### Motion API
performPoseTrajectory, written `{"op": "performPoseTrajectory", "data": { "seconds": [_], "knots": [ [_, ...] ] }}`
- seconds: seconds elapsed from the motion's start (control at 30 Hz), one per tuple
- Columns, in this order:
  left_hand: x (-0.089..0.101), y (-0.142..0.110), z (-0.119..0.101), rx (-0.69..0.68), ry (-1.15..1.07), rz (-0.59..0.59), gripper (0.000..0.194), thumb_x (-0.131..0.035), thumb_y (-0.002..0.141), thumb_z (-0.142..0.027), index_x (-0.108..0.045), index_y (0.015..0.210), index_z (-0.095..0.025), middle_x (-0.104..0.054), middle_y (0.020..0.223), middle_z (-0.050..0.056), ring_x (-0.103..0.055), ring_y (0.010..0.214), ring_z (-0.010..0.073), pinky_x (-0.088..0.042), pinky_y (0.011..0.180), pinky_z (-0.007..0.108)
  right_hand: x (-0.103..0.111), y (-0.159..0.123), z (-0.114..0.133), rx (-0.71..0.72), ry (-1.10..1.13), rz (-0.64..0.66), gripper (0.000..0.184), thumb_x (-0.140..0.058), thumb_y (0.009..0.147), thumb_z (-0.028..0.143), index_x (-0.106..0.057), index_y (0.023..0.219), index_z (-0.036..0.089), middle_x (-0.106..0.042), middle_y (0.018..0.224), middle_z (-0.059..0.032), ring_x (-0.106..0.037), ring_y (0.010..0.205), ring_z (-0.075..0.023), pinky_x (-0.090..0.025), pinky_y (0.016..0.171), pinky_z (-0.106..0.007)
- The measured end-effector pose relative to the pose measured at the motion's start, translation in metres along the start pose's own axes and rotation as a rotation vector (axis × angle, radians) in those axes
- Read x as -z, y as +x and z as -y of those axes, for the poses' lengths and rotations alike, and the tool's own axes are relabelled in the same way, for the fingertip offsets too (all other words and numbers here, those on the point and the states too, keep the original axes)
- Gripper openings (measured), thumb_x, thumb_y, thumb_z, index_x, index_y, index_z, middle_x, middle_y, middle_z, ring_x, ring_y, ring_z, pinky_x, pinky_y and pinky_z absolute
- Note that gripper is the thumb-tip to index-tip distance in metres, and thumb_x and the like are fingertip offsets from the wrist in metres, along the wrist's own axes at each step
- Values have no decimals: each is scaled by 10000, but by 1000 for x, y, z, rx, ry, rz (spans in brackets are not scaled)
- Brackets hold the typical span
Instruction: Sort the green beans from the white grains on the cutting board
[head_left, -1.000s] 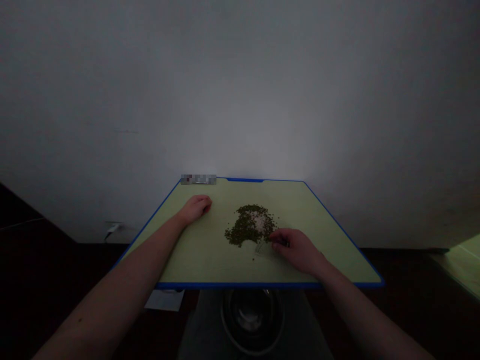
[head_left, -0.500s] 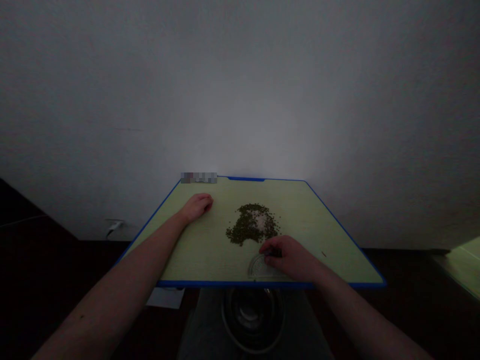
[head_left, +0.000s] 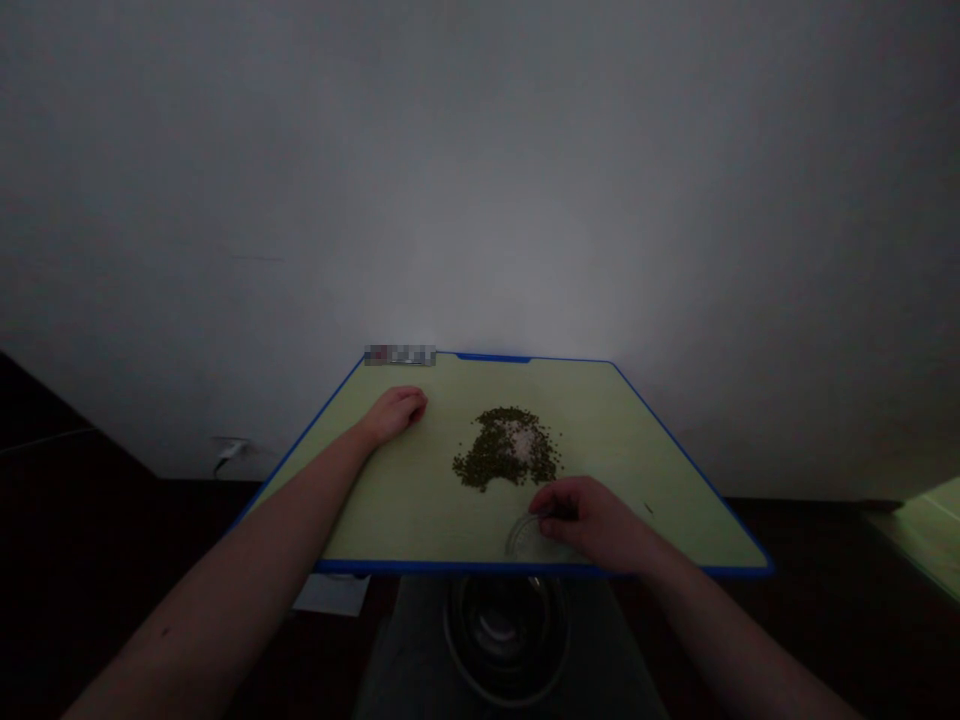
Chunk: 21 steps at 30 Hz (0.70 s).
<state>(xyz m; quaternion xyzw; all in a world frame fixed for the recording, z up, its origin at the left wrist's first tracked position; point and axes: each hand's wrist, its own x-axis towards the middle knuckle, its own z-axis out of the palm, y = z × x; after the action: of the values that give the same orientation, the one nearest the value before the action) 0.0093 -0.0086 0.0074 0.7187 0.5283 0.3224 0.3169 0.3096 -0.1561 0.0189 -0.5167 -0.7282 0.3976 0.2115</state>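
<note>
Gripping clear plastic piece [head_left: 529, 541] w/ right hand [head_left: 592, 522]; left hand [head_left: 396, 415] curled, empty on board [head_left: 375, 510]; label [head_left: 400, 355] blurred, unreadable.

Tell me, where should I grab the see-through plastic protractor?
Try the see-through plastic protractor by its edge nearest you, coming from your side. It looks thin and flat on the green board, so lifting from above seems hard, and that edge lies close to the blue rim. The right hand is already there.
</note>
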Motion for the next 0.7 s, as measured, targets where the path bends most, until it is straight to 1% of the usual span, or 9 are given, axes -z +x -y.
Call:
{"op": "performPoseTrajectory", "data": {
  "seconds": [0.13, 0.23, 0.33, 0.5, 0.7],
  "knots": [
    [0, 1, 2, 11, -17, 8, 259, -397, 706, -328, -457, 507, -174, -407, 434, -31, -368, 434, 102, -290, 453, 237, 4, 9, -3, 29, -43, -77, 207, -546, 701, 209, -650, 872, 157, -657, 740, -31, -586, 682, -146, -445, 618, -253],
    [0, 1, 1, 3, -39, 8, 262, -395, 708, -332, -457, 507, -174, -411, 440, -29, -373, 439, 103, -293, 452, 236, 5, 21, -5, 46, -95, -173, 222, -531, 708, 197, -645, 895, 165, -670, 777, -34, -592, 696, -149, -445, 637, -257],
    [0, 0, 0, -1, -40, 6, 246, -398, 698, -314, -453, 504, -174, -414, 448, -26, -374, 448, 103, -297, 458, 234, 4, 34, -6, 59, -142, -228, 232, -525, 709, 180, -645, 908, 176, -677, 789, -30, -599, 697, -149, -446, 644, -256],
    [1, 1, 2, 0, -60, 5, 247, -401, 702, -319, -449, 508, -174, -404, 446, -27, -377, 454, 106, -297, 465, 236, 1, 48, -4, 105, -190, -232, 239, -538, 703, 175, -651, 914, 179, -681, 791, -29, -604, 707, -152, -444, 675, -263],
    [0, 2, 7, 6, -85, 14, 241, -409, 704, -322, -452, 519, -174, -400, 449, -31, -367, 446, 103, -284, 451, 235, -1, 52, 0, 140, -231, -201, 228, -543, 708, 184, -653, 907, 179, -672, 778, -28, -592, 696, -150, -434, 656, -259]
  ]
}}
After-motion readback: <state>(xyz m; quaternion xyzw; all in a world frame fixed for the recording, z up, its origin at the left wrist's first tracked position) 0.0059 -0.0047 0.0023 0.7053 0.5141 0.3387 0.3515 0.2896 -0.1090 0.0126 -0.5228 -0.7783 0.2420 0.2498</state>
